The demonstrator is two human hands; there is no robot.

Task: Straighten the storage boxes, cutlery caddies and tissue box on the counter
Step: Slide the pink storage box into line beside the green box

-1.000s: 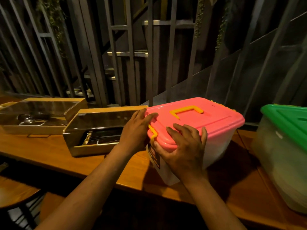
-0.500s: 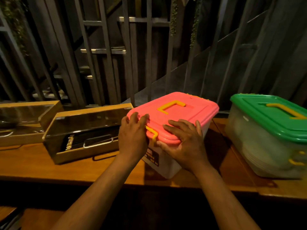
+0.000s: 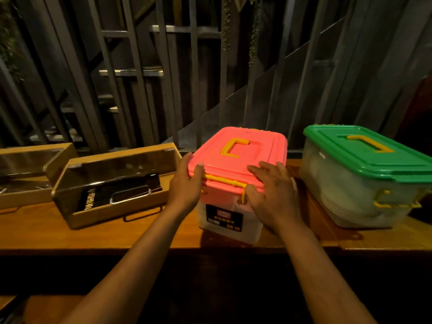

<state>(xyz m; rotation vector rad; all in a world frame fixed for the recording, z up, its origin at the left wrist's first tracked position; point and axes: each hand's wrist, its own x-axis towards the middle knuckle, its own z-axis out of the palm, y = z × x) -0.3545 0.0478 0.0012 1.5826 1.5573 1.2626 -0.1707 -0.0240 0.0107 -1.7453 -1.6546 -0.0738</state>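
Note:
A clear storage box with a pink lid (image 3: 243,157) and yellow handle stands on the wooden counter (image 3: 46,232), its short end with a black label facing me. My left hand (image 3: 185,185) grips its front left corner. My right hand (image 3: 273,192) grips its front right corner beside the yellow latch. A second clear box with a green lid (image 3: 364,157) stands to the right, turned at a slight angle. Left of the pink box sits a wooden cutlery caddy (image 3: 117,183) with dark cutlery under a clear cover. Another caddy (image 3: 28,164) lies at the far left.
Grey metal bars and a staircase rise right behind the counter. The counter's front edge runs across just below the boxes. A narrow gap separates the pink box from the green one, and the near caddy almost touches the pink box.
The pink box has been turned from a skewed angle so its short end faces me. My hands moved apart to its two front corners. The view shifted right, showing the whole green-lidded box.

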